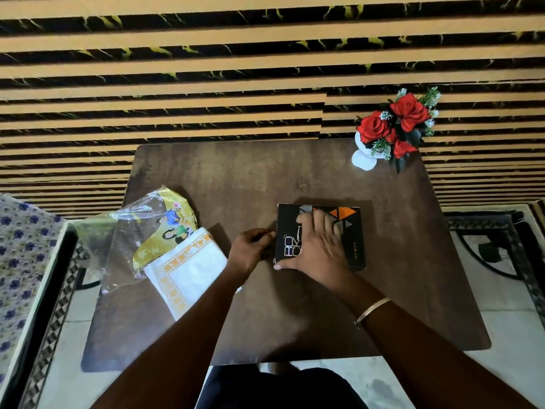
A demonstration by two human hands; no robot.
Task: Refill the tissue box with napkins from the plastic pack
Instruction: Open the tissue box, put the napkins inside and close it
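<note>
Against a wall of tan and black stripes, a dark wooden bench [206, 178] carried everything I had to work with. The black tissue box [354, 231] lay flat near the middle, and my right hand [318, 249] was spread over its top, fingers open and pressing down, thumb hooked on the near edge. My left hand [250, 249] was curled against the box's left end, fingertips pinched at that edge; whether it gripped a flap I could not tell. To the left, just beside that hand, a stack of white napkins [182, 270] with an orange border lay half out of the clear plastic pack [147, 225], still on the bench and not yet in the box. A white vase of red roses [395, 128] stood well apart at the far right corner. I judged the step in hand to be opening the box's end. The next move called for holding the box steady while the end was freed, then sliding the napkins in flat.
</note>
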